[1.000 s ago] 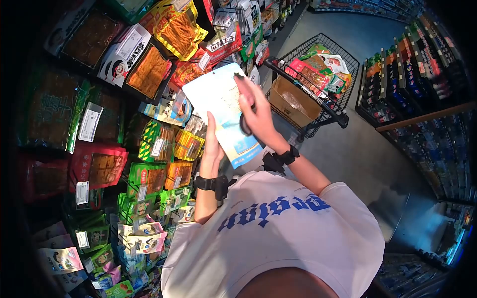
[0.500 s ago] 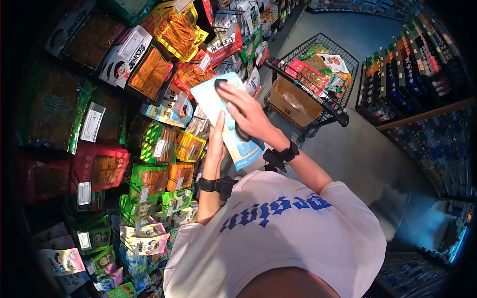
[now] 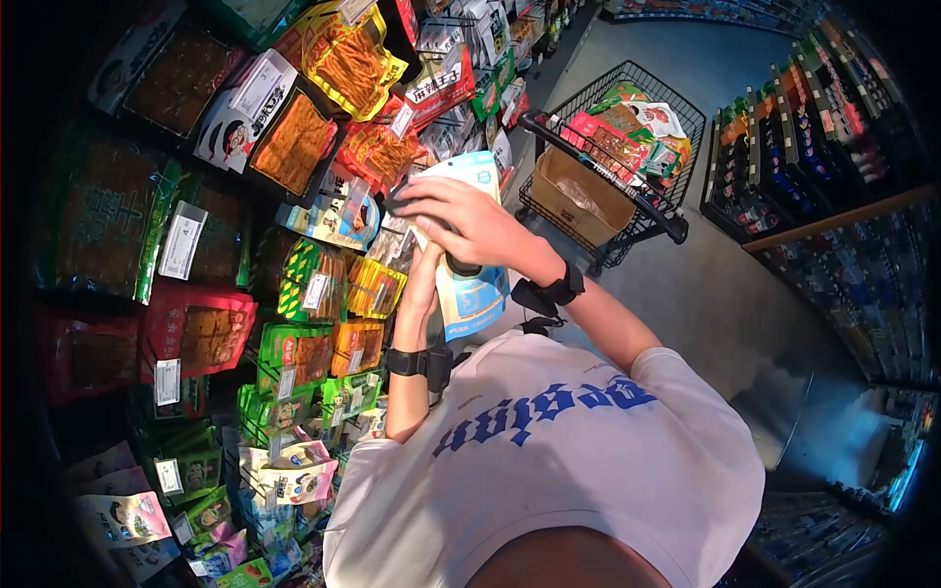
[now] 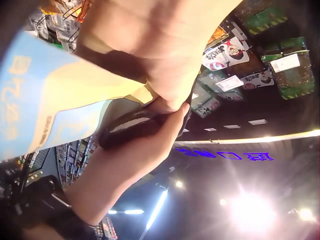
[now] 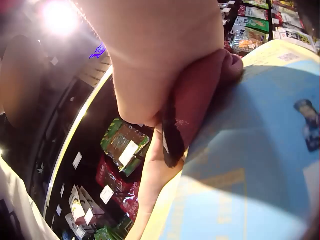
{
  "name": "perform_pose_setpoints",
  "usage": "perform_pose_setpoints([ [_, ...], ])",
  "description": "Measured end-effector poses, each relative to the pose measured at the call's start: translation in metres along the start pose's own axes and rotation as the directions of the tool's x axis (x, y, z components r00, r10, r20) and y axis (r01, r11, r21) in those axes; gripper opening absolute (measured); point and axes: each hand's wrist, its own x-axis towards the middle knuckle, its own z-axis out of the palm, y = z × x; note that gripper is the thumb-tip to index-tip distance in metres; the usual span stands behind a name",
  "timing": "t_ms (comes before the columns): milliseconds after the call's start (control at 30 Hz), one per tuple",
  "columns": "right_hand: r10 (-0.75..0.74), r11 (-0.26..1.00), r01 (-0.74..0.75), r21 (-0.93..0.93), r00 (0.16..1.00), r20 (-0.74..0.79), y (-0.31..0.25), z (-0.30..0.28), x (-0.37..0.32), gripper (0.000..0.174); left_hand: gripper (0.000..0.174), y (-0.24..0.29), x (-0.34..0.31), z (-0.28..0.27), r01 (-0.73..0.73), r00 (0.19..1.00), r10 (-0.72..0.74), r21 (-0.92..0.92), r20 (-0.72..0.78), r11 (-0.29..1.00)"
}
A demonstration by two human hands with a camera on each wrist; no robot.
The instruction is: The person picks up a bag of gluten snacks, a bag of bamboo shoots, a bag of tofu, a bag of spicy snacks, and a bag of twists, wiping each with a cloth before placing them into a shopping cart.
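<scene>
My left hand [image 3: 421,279] grips the edge of a light-blue and cream printed pouch [image 3: 472,306], held upright in front of my chest. My right hand [image 3: 478,225] lies across the pouch's face, its fingers pointing left over the left hand's fingertips. A dark, rounded black object [image 3: 399,201] sticks out under the right fingertips. In the left wrist view the black object [image 4: 125,125] shows a pale strip and sits inside the right hand [image 4: 135,162]; what it is, I cannot tell. Blue print and a small figure show on the pouch [image 5: 270,125] in the right wrist view.
On the left stands a rack of packaged snacks [image 3: 294,343] with price tags, close to my left arm. A black wire shopping cart [image 3: 676,211] with several packages and a cardboard box [image 3: 580,201] stands ahead to the right. Bottle shelves [image 3: 814,147] line the far right.
My right hand has swept left and down across the pouch with the black object, now overlapping the left fingertips. The pouch has turned more upright, and the left hand keeps its hold.
</scene>
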Motion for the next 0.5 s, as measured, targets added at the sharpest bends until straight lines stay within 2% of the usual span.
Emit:
perform_pose_setpoints([
  [100,0.154,0.987,-0.158,-0.019,0.981,-0.121,0.012,-0.004,-0.001,0.027,0.054,0.001,-0.001,-0.004,0.029,1.0,-0.029,0.059,0.01,0.998],
  [133,0.153,0.987,-0.156,-0.019,0.981,-0.12,0.019,-0.003,-0.003,0.027,0.052,0.005,-0.003,-0.003,0.06,0.998,-0.06,0.078,0.002,0.995],
  [200,0.337,0.938,-0.345,0.032,0.89,-0.306,0.042,0.007,-0.014,0.029,0.051,0.012,-0.006,0.002,0.069,0.998,-0.069,0.04,0.001,0.997],
  [233,0.393,0.918,-0.39,0.066,0.878,-0.275,0.054,0.009,-0.021,0.031,0.05,0.015,-0.007,0.004,0.077,0.997,-0.077,0.002,0.001,0.997],
  [333,0.42,0.907,-0.388,0.163,0.842,-0.337,0.058,0.015,-0.029,0.032,0.05,0.023,-0.006,0.01,0.079,0.997,-0.078,-0.06,0.01,0.995],
  [367,0.4,0.915,-0.395,0.088,0.852,-0.337,0.044,0.013,-0.028,0.033,0.05,0.027,-0.008,0.014,0.071,0.997,-0.07,-0.108,0.012,0.992],
  [400,0.396,0.917,-0.388,0.093,0.858,-0.328,0.031,0.013,-0.027,0.033,0.05,0.029,-0.009,0.016,0.064,0.998,-0.063,-0.157,0.01,0.986],
  [500,0.24,0.958,-0.268,-0.1,0.944,-0.226,0.003,0.019,-0.03,0.039,0.051,0.032,-0.002,0.014,0.006,1.0,-0.011,-0.253,-0.02,0.967],
])
